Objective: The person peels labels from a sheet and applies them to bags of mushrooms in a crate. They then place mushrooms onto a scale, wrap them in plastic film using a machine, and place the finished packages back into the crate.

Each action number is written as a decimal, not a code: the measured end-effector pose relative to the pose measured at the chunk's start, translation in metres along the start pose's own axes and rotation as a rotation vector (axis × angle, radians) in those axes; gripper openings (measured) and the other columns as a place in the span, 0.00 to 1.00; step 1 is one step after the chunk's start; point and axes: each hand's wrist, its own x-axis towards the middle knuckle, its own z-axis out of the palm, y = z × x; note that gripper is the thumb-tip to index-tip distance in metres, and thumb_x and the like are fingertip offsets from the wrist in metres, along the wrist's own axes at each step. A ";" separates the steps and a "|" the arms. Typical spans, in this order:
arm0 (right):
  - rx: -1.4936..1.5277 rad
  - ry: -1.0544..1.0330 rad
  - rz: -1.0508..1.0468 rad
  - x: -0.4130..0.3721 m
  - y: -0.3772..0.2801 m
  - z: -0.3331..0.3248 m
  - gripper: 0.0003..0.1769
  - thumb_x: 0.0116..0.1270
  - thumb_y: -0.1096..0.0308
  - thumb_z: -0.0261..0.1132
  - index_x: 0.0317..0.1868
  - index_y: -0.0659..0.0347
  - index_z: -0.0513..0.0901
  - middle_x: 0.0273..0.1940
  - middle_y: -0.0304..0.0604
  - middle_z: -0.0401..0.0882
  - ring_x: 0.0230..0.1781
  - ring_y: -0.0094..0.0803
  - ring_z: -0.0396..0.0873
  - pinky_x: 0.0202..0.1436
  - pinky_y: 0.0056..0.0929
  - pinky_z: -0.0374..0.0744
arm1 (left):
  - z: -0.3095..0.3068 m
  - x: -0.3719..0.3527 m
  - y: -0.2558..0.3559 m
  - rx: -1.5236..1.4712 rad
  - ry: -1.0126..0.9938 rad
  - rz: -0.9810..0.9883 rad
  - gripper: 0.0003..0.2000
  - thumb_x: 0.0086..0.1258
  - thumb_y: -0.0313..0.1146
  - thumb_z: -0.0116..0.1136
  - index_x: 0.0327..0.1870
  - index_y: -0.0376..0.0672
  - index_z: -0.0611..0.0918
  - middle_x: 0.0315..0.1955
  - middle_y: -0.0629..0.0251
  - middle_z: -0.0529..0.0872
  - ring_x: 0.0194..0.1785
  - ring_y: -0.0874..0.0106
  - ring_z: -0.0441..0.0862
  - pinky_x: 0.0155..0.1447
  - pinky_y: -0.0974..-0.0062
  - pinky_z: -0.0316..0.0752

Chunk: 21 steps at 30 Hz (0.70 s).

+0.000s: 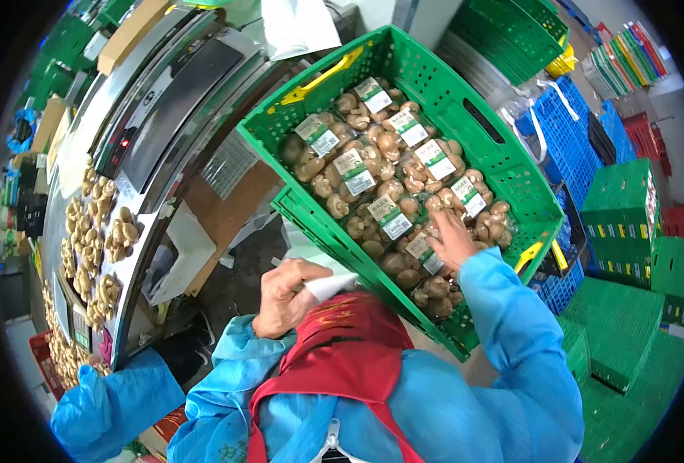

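Note:
My left hand (284,295) is closed, with the thumb and fingers pinching a piece of white paper (330,286) in front of the red apron (342,347). My right hand (452,241) reaches into a green plastic crate (442,85) and rests on the packs with its fingers stretched out and slightly bent. Inside the crate lie several clear-wrapped mushroom packs (388,145), most with a white and green label (389,216). The fingertips touch a pack near the crate's right side; they partly hide it.
At left, loose mushrooms (87,255) lie on a metal table beside a dark-topped wrapping machine (172,108). Another person's blue sleeve (118,401) is at lower left. Green crates (620,332) and blue crates (566,131) are stacked on the right. A cardboard box (218,201) sits under the machine.

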 end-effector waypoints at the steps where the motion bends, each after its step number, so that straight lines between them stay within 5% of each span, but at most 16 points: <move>1: 0.282 -0.119 0.031 0.001 -0.028 -0.017 0.26 0.56 0.70 0.65 0.56 0.63 0.69 0.48 0.55 0.73 0.50 0.47 0.73 0.54 0.41 0.71 | 0.001 0.000 0.001 -0.013 0.025 -0.013 0.05 0.54 0.25 0.63 0.28 0.36 0.78 0.26 0.61 0.82 0.31 0.69 0.79 0.38 0.75 0.73; 2: 0.568 -0.244 0.069 -0.002 -0.060 -0.031 0.26 0.56 0.70 0.65 0.56 0.63 0.70 0.50 0.55 0.73 0.52 0.45 0.73 0.56 0.39 0.71 | 0.003 -0.003 0.002 -0.068 0.090 -0.085 0.06 0.55 0.27 0.63 0.26 0.37 0.77 0.25 0.63 0.81 0.31 0.69 0.78 0.42 0.72 0.73; 4: 0.882 -0.257 -0.216 -0.009 -0.116 -0.040 0.27 0.56 0.69 0.66 0.58 0.63 0.71 0.51 0.51 0.74 0.55 0.40 0.73 0.57 0.34 0.70 | 0.007 0.000 -0.008 -0.134 0.110 -0.033 0.07 0.56 0.30 0.62 0.24 0.38 0.77 0.24 0.64 0.79 0.31 0.71 0.75 0.48 0.69 0.71; 8: 0.681 -0.216 -0.383 -0.012 -0.165 -0.034 0.26 0.58 0.70 0.66 0.58 0.62 0.72 0.49 0.47 0.76 0.51 0.31 0.75 0.53 0.30 0.73 | 0.011 -0.004 -0.004 -0.335 0.139 -0.184 0.12 0.60 0.36 0.62 0.22 0.39 0.76 0.24 0.64 0.78 0.31 0.74 0.73 0.53 0.67 0.69; 10: 0.840 -0.282 -0.221 -0.017 -0.168 -0.031 0.25 0.59 0.73 0.65 0.58 0.62 0.72 0.46 0.46 0.77 0.47 0.28 0.76 0.49 0.27 0.74 | 0.011 -0.008 -0.009 -0.324 0.127 -0.183 0.11 0.61 0.35 0.63 0.25 0.39 0.76 0.24 0.66 0.78 0.32 0.77 0.74 0.49 0.72 0.72; 12: 0.801 -0.169 -0.245 -0.023 -0.168 -0.027 0.23 0.60 0.74 0.64 0.56 0.63 0.72 0.43 0.44 0.78 0.43 0.25 0.76 0.45 0.24 0.74 | 0.017 -0.011 -0.009 -0.523 0.223 -0.356 0.04 0.60 0.24 0.61 0.33 0.36 0.78 0.28 0.69 0.78 0.31 0.81 0.72 0.35 0.80 0.67; 14: 1.233 -0.332 -0.042 -0.028 -0.163 -0.025 0.20 0.62 0.74 0.64 0.54 0.66 0.72 0.42 0.41 0.78 0.42 0.23 0.76 0.46 0.23 0.74 | 0.022 -0.007 0.002 -0.623 0.218 -0.420 0.07 0.59 0.21 0.59 0.38 0.36 0.78 0.29 0.69 0.80 0.34 0.80 0.75 0.39 0.80 0.71; 18: 1.456 -0.476 0.123 -0.037 -0.162 -0.021 0.18 0.63 0.74 0.63 0.53 0.68 0.72 0.40 0.36 0.77 0.41 0.21 0.75 0.48 0.22 0.74 | 0.025 -0.006 -0.001 -0.325 0.014 -0.193 0.08 0.57 0.18 0.56 0.38 0.38 0.78 0.31 0.67 0.82 0.38 0.78 0.79 0.43 0.79 0.74; 21: 1.222 -0.232 0.032 -0.045 -0.160 -0.020 0.09 0.61 0.76 0.64 0.43 0.66 0.78 0.38 0.37 0.79 0.40 0.21 0.76 0.45 0.22 0.74 | 0.025 0.002 0.003 -0.062 0.041 -0.046 0.07 0.53 0.22 0.64 0.31 0.39 0.78 0.21 0.70 0.79 0.25 0.84 0.74 0.28 0.84 0.67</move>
